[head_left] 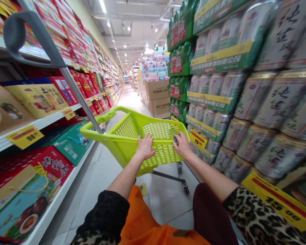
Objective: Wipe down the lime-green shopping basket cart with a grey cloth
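Open left hand point(145, 148) and right hand point(183, 145), its grip unclear, rest on a lime-green shopping cart point(163, 156) at twelve o'clock.

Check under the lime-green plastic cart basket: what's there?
A black metal frame with a black caster wheel stands over pale grey floor tiles; the lime-green plastic mesh basket hides the rest.

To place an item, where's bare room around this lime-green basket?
Bare mesh shows inside the lime-green plastic shopping basket, ahead of the left hand and right hand. Pale floor tiles lie open between the white shelf edge and the basket. Crowded: stacked gold-rimmed beverage cans stand close on the right.
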`<state>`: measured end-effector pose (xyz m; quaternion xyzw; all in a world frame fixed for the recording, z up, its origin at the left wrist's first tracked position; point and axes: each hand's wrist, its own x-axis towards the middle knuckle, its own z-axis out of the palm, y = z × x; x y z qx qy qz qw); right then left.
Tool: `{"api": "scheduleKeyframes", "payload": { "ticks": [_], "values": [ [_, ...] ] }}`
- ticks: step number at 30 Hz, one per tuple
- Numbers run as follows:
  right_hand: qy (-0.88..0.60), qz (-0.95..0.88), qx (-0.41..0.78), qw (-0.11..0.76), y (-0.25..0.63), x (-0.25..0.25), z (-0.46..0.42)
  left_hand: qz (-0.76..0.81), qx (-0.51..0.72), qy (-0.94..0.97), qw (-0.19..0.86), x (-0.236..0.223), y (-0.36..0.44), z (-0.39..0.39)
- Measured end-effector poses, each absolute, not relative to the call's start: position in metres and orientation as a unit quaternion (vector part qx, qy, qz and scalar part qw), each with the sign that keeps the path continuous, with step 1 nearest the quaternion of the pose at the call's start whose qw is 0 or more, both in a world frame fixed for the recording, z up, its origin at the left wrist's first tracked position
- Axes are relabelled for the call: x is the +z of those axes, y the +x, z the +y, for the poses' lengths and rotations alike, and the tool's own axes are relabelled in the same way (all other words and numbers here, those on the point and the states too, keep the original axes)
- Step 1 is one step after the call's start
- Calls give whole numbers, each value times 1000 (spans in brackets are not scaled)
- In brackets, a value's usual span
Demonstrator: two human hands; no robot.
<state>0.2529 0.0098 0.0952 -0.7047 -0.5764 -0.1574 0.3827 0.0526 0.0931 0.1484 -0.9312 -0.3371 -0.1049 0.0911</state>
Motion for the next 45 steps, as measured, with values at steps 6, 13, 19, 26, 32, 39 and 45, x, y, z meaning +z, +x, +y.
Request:
{"api": "scheduleKeyframes", "payload": {
  "ticks": [6,13,19,26,32,39,45],
  "values": [
    [-644,-670,-155,335,206,116,33,-328,-93,-933,119,148,49,93],
    [-718,-580,-152,353,275,96,-4,-318,-83,-938,110,148,47,93],
    [-749,-521,-136,386,267,99,8,-331,-83,-934,104,151,51,90],
    [-676,-627,-125,366,184,123,48,-326,-72,-933,130,149,48,90],
    [-681,-635,-149,333,217,112,24,-315,-74,-937,133,146,44,92],
    [-708,-552,-118,425,227,108,28,-306,-122,-938,106,143,64,81],
    [-649,-572,-16,500,194,124,41,-304,-177,-935,53,142,101,65]
  ]
}}
